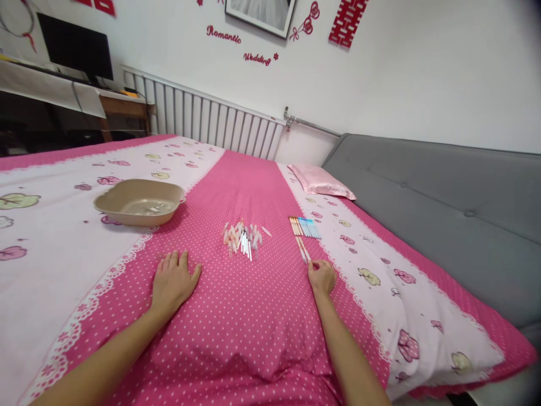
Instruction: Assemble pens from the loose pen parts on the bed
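My left hand (174, 279) lies flat on the pink dotted bedspread (253, 316), fingers spread, holding nothing. My right hand (321, 276) is closed, its fingertips pinched at the near end of a slim white-and-orange stick (302, 250) lying on the bed. A second similar stick lies close alongside it. Just beyond is a neat row of slim sticks (305, 227), orange at the left and blue at the right. Between my hands, farther off, a loose pile of sticks (243, 238) mixes pale pink, peach, white and shiny silver ones. Their exact kind is too small to tell.
A beige plastic basin (141, 217) stands at the left with a few small pale pieces inside. A pink pillow (321, 181) rests by the grey headboard (439, 208). Beyond the bed are a white radiator (203, 110) and a desk with a monitor (76, 48).
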The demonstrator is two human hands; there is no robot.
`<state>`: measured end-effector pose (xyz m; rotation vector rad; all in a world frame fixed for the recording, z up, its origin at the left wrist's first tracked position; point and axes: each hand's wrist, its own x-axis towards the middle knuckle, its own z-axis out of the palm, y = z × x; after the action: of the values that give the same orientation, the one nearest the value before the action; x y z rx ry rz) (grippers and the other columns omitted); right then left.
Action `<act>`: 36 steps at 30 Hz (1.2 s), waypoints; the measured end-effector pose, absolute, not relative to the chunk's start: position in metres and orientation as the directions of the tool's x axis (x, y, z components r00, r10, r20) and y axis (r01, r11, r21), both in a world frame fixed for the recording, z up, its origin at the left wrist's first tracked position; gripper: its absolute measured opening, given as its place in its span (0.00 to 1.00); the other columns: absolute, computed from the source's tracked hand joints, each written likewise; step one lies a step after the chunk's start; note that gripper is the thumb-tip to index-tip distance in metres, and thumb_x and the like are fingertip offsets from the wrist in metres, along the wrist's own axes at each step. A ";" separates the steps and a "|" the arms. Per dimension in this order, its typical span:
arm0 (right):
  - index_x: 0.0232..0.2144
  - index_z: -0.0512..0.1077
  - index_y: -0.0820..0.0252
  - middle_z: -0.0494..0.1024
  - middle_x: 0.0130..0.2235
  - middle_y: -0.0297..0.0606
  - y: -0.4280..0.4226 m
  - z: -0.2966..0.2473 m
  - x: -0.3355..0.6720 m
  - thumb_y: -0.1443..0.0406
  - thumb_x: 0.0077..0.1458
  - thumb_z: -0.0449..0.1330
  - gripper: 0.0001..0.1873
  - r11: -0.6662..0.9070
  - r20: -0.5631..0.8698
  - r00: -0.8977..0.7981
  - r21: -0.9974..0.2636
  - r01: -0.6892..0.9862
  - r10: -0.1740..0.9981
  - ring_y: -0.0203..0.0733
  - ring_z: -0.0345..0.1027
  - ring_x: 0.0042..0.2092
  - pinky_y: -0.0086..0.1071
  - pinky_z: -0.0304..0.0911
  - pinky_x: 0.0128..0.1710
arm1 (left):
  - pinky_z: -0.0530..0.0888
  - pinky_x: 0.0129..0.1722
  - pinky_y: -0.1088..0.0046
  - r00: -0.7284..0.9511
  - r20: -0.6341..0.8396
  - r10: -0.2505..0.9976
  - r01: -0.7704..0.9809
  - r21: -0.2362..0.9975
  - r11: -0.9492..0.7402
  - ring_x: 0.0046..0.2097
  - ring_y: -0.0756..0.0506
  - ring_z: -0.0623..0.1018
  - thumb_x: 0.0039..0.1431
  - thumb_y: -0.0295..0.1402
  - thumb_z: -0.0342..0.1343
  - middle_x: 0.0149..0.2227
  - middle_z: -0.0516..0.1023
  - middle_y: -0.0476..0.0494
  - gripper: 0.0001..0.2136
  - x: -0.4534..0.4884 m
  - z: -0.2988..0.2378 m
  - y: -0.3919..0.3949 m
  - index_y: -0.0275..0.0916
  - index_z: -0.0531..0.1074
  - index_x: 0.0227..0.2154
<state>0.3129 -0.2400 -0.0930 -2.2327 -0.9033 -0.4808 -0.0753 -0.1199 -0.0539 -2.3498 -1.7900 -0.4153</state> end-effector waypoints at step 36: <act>0.43 0.67 0.69 0.70 0.39 0.50 -0.239 -0.092 0.310 0.56 0.54 0.50 0.22 -0.469 0.650 0.645 -0.459 0.754 0.402 0.50 0.62 0.41 0.40 0.57 0.39 | 0.57 0.58 0.61 0.311 0.160 0.937 0.847 0.401 -0.350 0.63 0.36 0.56 0.59 0.46 0.40 0.62 0.54 0.28 0.30 0.043 -0.017 -0.053 0.32 0.54 0.60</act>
<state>0.3102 -0.2391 -0.0916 -2.1078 -0.8959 -0.5968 0.0427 -0.0533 -0.0171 -2.7303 -1.9003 -0.6306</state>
